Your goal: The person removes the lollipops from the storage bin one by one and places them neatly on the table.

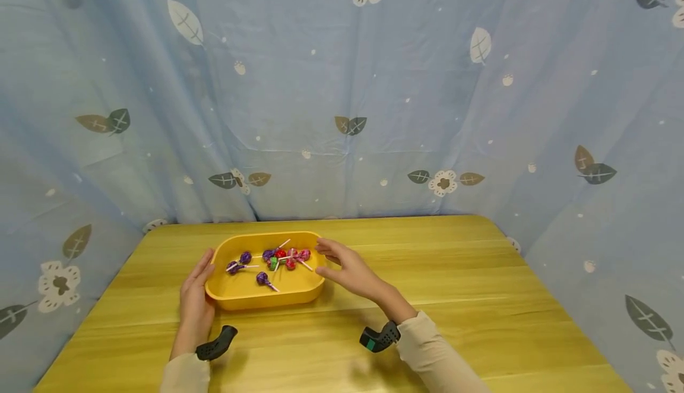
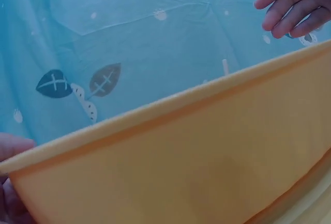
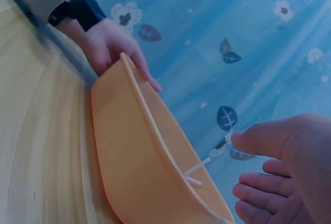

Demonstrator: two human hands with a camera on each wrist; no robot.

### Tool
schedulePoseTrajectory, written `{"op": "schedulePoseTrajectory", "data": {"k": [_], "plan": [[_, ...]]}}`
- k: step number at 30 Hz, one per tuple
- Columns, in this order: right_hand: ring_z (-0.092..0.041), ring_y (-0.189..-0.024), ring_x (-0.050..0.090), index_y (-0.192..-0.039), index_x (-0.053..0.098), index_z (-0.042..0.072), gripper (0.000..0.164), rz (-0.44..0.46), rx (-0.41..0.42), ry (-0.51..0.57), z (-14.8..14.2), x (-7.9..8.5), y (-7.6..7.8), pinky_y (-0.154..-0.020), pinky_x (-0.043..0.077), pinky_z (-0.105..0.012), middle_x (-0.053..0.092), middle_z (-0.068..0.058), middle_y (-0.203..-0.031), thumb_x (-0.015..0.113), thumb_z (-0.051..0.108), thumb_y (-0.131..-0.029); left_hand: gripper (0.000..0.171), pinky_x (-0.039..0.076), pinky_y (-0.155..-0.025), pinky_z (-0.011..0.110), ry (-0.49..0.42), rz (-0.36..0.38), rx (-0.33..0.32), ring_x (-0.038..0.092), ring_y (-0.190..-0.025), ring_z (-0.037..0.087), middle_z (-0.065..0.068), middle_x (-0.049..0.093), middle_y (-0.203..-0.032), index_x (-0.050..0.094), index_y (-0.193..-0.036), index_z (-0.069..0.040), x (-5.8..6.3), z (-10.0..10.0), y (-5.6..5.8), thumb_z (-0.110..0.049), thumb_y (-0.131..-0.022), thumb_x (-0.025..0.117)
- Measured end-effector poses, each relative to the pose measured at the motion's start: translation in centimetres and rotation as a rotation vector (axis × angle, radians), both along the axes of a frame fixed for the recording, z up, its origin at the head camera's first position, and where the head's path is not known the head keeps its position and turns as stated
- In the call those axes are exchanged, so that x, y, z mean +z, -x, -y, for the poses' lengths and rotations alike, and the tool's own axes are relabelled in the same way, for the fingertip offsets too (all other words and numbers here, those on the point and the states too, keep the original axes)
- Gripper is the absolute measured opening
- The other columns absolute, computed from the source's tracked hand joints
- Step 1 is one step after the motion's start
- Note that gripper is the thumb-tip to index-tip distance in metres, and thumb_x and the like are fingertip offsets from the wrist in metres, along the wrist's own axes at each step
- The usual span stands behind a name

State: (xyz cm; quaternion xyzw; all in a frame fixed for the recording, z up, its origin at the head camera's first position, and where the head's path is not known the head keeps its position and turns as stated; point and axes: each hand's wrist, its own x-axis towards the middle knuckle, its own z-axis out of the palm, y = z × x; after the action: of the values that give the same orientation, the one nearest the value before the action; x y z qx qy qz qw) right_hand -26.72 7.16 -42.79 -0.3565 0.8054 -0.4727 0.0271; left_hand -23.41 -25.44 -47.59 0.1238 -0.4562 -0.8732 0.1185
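A yellow tray (image 1: pixel 262 301) with rounded corners stands on the table. Several lollipops lie inside: purple-wrapped ones (image 1: pixel 262 278) to the left and middle, a green one (image 1: pixel 272 263), a red one (image 1: pixel 280 253) and pink ones (image 1: pixel 291 264) towards the right. At the tray's left end, my left hand (image 1: pixel 195 304) grips the rim, with parts of its fingers on both sides of it in the left wrist view. My right hand (image 1: pixel 350 271) is at the right end, fingers spread and holding nothing. Two white lollipop sticks (image 3: pixel 197 167) show above the rim in the right wrist view.
The wooden table (image 1: pixel 427 274) extends to the right of the tray. A blue curtain (image 1: pixel 342 84) with leaf and flower prints hangs behind the table and along its sides. Each wrist carries a black strapped device (image 1: pixel 380 337).
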Motion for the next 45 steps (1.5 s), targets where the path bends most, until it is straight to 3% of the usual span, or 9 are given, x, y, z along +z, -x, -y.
{"op": "schedulePoseTrajectory", "data": {"k": [8, 11, 15, 18, 25, 36, 45], "plan": [[-0.030, -0.124, 0.051, -0.145, 0.042, 0.006, 0.053, 0.057, 0.059, 0.002, 1.6, 0.5, 0.5, -0.103, 0.042, -0.037, 0.054, -0.014, -0.134, 0.061, 0.017, -0.097, 0.051, 0.019, -0.114, 0.025, -0.031, -0.004, -0.072, 0.017, -0.143, 0.007, -0.008, 0.020, -0.159, 0.031, -0.152, -0.017, -0.2, 0.0, -0.2, -0.019, -0.104, 0.047], [-0.032, -0.119, 0.054, -0.141, 0.048, 0.004, 0.047, 0.072, 0.082, -0.008, 2.5, 0.6, 0.8, -0.098, 0.047, -0.034, 0.056, -0.017, -0.132, 0.061, 0.014, -0.097, 0.051, 0.018, -0.114, 0.024, -0.126, -0.027, -0.111, 0.015, -0.143, 0.006, -0.010, 0.016, -0.159, 0.031, -0.152, -0.020, -0.1, 0.2, -0.4, -0.016, -0.104, 0.046], [-0.023, -0.110, 0.060, -0.132, 0.057, 0.002, 0.037, 0.064, 0.129, -0.063, 4.1, 0.6, 1.4, -0.090, 0.050, -0.024, 0.060, -0.016, -0.126, 0.062, 0.012, -0.096, 0.054, 0.014, -0.115, 0.023, -0.274, -0.051, -0.184, 0.011, -0.143, 0.004, -0.013, 0.011, -0.160, 0.023, -0.154, -0.020, 0.0, 0.7, -0.5, -0.012, -0.104, 0.043], [-0.012, -0.102, 0.061, -0.128, 0.062, 0.003, 0.034, 0.041, 0.171, -0.136, 5.5, 0.6, 1.8, -0.085, 0.050, -0.020, 0.063, -0.013, -0.122, 0.063, 0.015, -0.096, 0.057, 0.012, -0.115, 0.023, -0.319, -0.051, -0.212, 0.009, -0.144, 0.004, -0.014, 0.009, -0.160, 0.016, -0.155, -0.019, 0.1, 0.9, -0.6, -0.012, -0.105, 0.042], [-0.006, -0.101, 0.062, -0.128, 0.062, 0.003, 0.034, 0.047, 0.234, -0.202, 8.7, 0.7, 3.0, -0.087, 0.048, -0.016, 0.064, -0.012, -0.123, 0.063, 0.013, -0.095, 0.058, 0.011, -0.115, 0.024, -0.336, -0.039, -0.245, 0.007, -0.144, 0.004, -0.015, 0.005, -0.160, 0.018, -0.155, -0.024, 0.1, 1.1, -0.6, -0.012, -0.104, 0.042], [-0.006, -0.097, 0.061, -0.130, 0.061, 0.001, 0.038, 0.115, 0.192, -0.305, 11.4, 1.0, 4.5, -0.082, 0.049, -0.017, 0.067, -0.004, -0.114, 0.065, 0.014, -0.094, 0.059, 0.010, -0.115, 0.025, -0.320, -0.046, -0.246, 0.005, -0.145, 0.006, -0.015, 0.005, -0.160, 0.016, -0.156, -0.023, 0.0, 1.1, -0.5, -0.013, -0.104, 0.044], [-0.008, -0.096, 0.061, -0.122, 0.067, 0.006, 0.033, 0.002, 0.176, -0.561, 13.8, 0.3, 4.7, -0.083, 0.048, -0.016, 0.069, -0.002, -0.110, 0.069, 0.017, -0.091, 0.062, 0.011, -0.115, 0.025, -0.297, -0.050, -0.246, 0.005, -0.144, 0.005, -0.015, 0.004, -0.160, 0.013, -0.156, -0.021, 0.0, 1.2, -0.7, -0.014, -0.104, 0.045]]}}
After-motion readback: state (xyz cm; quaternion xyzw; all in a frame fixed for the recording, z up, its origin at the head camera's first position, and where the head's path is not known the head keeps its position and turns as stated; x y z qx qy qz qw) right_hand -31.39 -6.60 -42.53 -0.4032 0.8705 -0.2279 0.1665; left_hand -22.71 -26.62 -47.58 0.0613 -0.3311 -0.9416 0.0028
